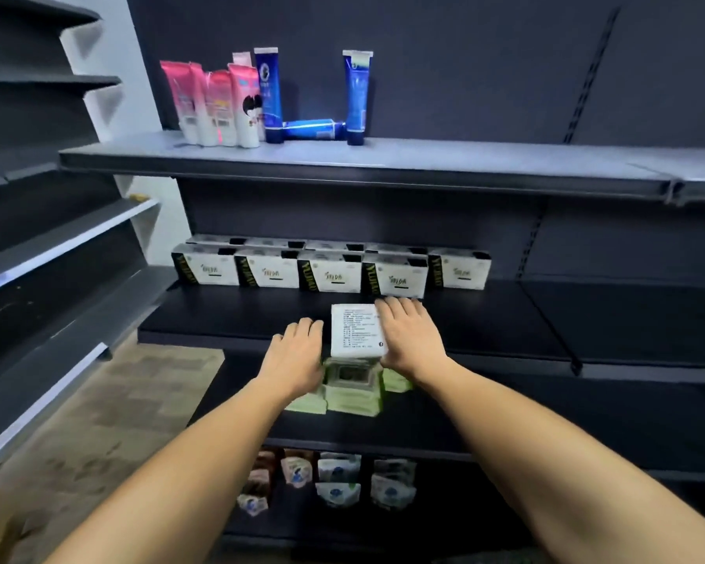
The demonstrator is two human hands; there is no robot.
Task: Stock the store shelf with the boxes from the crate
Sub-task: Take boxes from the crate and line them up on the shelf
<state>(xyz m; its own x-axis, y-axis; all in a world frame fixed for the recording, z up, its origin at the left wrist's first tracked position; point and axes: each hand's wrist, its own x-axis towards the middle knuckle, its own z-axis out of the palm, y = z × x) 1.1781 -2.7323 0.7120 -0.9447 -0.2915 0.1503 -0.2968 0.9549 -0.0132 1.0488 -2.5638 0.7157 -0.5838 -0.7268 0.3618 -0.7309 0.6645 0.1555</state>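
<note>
While the white box [355, 330] lies flat with its printed label side up, it sits over the front edge of the dark middle shelf [241, 315], between the two hands. The right hand [411, 336] holds it from the right, its fingers lying close together across the box's top right corner and right side, and its thumb is hidden. The left hand [298, 351] is just beside the box's left edge with its fingers bent downward. Whether it grips the box or only touches it cannot be told. At the back of the same shelf stands a row of boxes [329, 274], white with a dark stripe, side by side with their fronts outward, and a second row shows behind them. The held box is just in front of this row, near its fourth box from the left.

On the grey upper shelf [465, 160], pink tubes [216, 105] stand together beside an upright blue tube [270, 95]. Another blue tube [313, 129] lies on its side, touching a third upright one [357, 97]. Below the hands, green packs [353, 394] lie on the next shelf down, and pale pouches [336, 480] fill the lowest one. The floor [119, 405] shows at the left.
</note>
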